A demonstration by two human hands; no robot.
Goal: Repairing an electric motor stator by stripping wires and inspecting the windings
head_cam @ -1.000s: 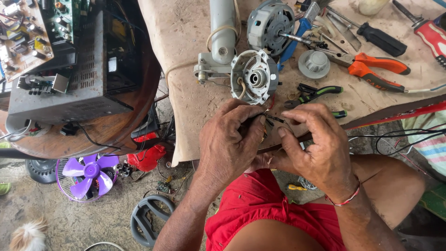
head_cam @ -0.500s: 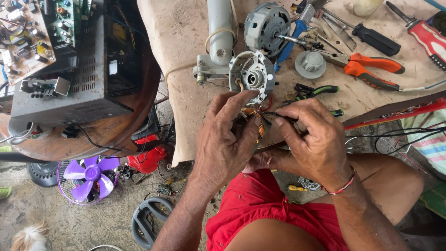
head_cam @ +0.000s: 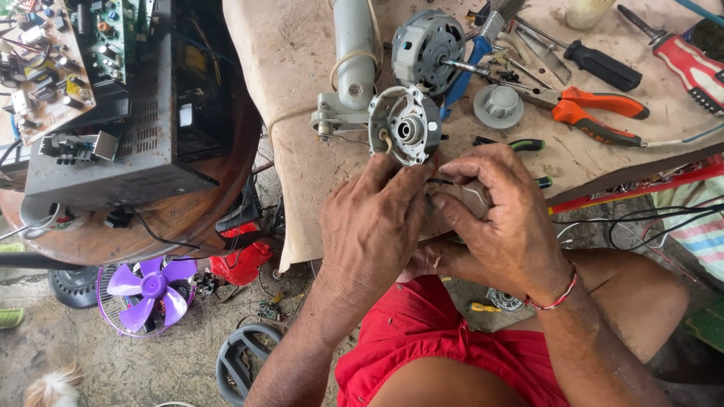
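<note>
Gripping one small, mostly hidden part between them at the near edge of the surface (head_cam: 302, 60): left hand (head_cam: 373, 226) and right hand (head_cam: 501, 218), fingers closed, touching. Just beyond: round motor end cover (head_cam: 405, 124) on grey arm (head_cam: 354, 53). Farther: motor (head_cam: 426, 49), grey knob (head_cam: 498, 105), orange pliers (head_cam: 596, 113), screwdrivers. No containers with contents discernible.

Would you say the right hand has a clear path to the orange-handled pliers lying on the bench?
Probably yes. The orange-handled pliers lie uncovered on the bench, just beyond the right hand, with only a small green-handled tool between them. The hand is busy with a small part, though.
</note>
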